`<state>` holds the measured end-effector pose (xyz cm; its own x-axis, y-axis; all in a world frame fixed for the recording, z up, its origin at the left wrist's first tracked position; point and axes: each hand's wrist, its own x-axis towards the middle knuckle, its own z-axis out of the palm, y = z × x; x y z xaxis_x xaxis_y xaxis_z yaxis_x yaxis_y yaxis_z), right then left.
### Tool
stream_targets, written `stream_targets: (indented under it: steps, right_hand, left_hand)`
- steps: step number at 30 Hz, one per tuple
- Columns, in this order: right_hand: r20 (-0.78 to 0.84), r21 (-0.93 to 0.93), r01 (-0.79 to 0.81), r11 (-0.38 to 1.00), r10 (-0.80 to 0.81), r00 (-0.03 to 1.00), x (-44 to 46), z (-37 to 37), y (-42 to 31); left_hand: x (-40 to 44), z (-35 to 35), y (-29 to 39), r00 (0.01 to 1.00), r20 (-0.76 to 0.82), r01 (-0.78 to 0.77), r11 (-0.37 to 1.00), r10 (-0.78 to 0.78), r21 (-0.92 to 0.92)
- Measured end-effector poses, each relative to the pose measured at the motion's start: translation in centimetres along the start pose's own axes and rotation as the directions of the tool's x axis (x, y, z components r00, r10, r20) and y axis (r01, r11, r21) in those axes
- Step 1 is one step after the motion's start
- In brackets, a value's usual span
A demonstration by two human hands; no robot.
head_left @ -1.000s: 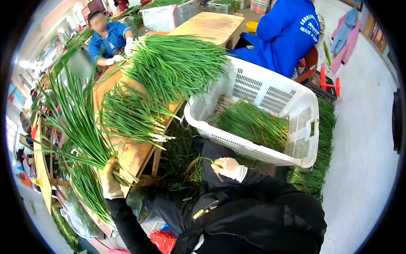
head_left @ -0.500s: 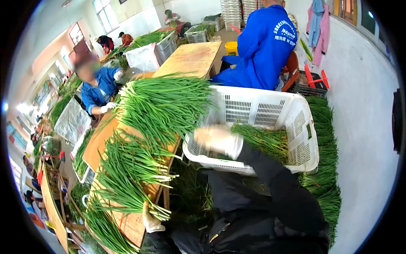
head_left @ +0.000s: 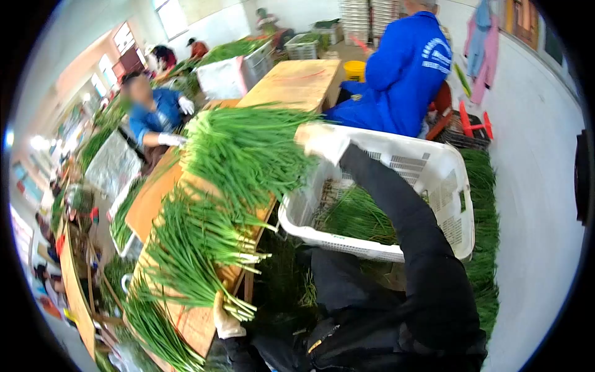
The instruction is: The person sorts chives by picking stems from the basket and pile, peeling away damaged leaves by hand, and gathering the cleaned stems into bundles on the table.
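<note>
My left hand [head_left: 228, 319], in a pale glove, is closed around the white stem ends of a bunch of chives [head_left: 195, 273] at the near side of the wooden table. My right hand [head_left: 321, 141], also gloved and smeared by motion, is beside the leaf tips of a big chive pile [head_left: 248, 146]; its fingers are unclear. Between the pile and the held bunch lie more chives [head_left: 204, 226] with their white ends toward me. Below my right forearm stands a white plastic crate [head_left: 455, 239] with loose chives [head_left: 359, 217] inside.
Another chive bundle [head_left: 161, 332] lies at the near end of the wooden table [head_left: 201, 325]. A person in blue [head_left: 396, 80] sits beyond the crate. Across the table is a co-worker [head_left: 155, 115] with white gloves. Chives [head_left: 480, 204] line the right wall.
My right hand has moved up and away from over the crate to the big pile's edge. My left hand stays on the stems. The view has shifted slightly.
</note>
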<state>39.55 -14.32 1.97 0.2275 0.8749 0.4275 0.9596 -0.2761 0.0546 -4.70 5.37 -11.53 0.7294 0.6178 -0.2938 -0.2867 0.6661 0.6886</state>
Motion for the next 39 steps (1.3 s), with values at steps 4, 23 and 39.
stream_targets:
  steps: [4, 23, 39]
  right_hand:
    - [0.551, 0.777, -0.335, 0.532, -0.318, 0.772, -1.7, 4.0, -15.7]
    - [0.658, 0.609, -0.728, -0.313, -0.312, 0.685, -7.2, 11.8, -30.7]
    - [0.595, 0.524, -0.614, -0.59, -0.262, 0.76, -6.4, 12.4, -29.6]
  left_hand:
    - [-0.8, 3.5, 0.4, 0.996, -0.091, -0.004, 1.0, 0.007, 0.028]
    - [-6.2, 0.3, -0.3, 0.991, 0.044, -0.124, 0.989, 0.128, -0.082]
    - [-6.9, -1.5, -3.4, 0.977, 0.211, 0.028, 0.948, 0.042, -0.318]
